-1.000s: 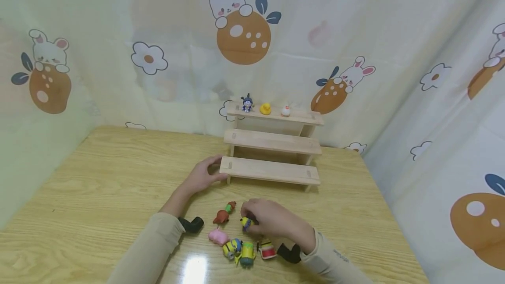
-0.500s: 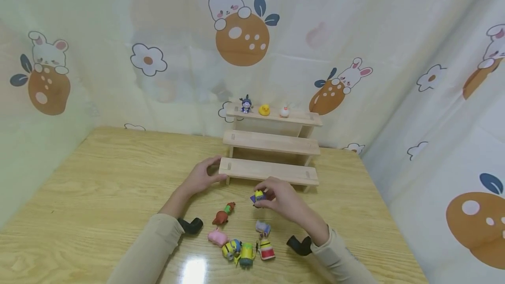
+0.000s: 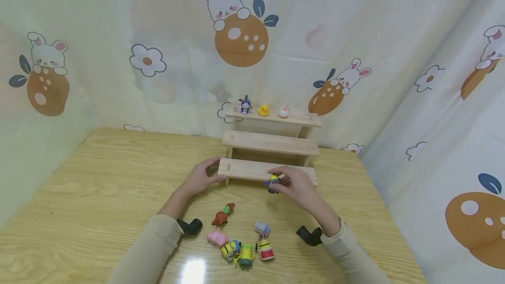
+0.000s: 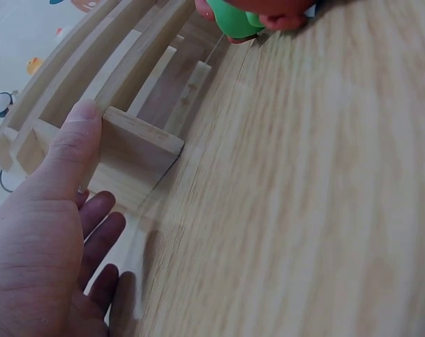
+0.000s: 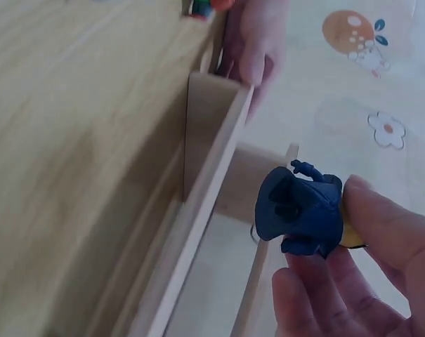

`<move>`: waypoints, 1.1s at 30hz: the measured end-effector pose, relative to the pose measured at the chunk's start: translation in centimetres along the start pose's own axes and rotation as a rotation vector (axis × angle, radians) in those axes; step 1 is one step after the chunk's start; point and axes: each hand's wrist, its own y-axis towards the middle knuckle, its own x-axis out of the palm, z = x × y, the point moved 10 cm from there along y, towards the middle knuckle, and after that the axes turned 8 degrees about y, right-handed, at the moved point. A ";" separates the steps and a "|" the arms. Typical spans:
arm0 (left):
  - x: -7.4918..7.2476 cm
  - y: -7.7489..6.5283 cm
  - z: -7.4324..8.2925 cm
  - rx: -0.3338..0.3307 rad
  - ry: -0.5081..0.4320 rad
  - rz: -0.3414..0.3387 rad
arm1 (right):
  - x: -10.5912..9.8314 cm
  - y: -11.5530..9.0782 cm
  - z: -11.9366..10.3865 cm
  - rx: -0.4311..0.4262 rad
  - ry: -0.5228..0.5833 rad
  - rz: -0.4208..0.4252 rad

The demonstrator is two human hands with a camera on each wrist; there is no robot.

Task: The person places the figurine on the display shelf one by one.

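Note:
My left hand (image 3: 200, 175) holds the left end of a three-tier wooden display stand (image 3: 272, 140), its thumb at the lowest board's front edge and a finger at the back edge. In the left wrist view, the other fingers hang loosely beside the end panel (image 4: 140, 151). My right hand (image 3: 296, 186) pinches a small yellow-and-blue minion figure (image 3: 273, 183) between thumb and fingers, right at the lowest board's front edge. Seen from the right wrist, the figure's dark blue underside (image 5: 300, 210) points away from the hand, and its yellow head is mostly hidden by the fingers.
A dark blue figure (image 3: 245, 105), a yellow duck (image 3: 263, 110) and a white bird figure (image 3: 283, 112) stand on the top tier. Several toys lie in front, including a pink one (image 3: 217, 238), a reddish-brown figure (image 3: 221, 218) and a grey-blue one (image 3: 262, 228).
My right hand has lifted the minion figure off the table and carried it forward and right to the lowest board, uncovering the grey-blue toy. The left hand has stayed on the stand.

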 end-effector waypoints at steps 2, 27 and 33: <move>0.0 0.1 -0.1 -0.004 -0.005 -0.001 | -0.6 0.2 0.3 0.011 -0.014 0.003; 0.0 0.3 -0.4 0.004 -0.007 0.004 | -12.4 8.2 2.6 0.014 -0.077 0.343; 0.0 0.2 -0.3 0.007 0.000 0.013 | -14.3 10.2 3.2 0.004 -0.094 0.407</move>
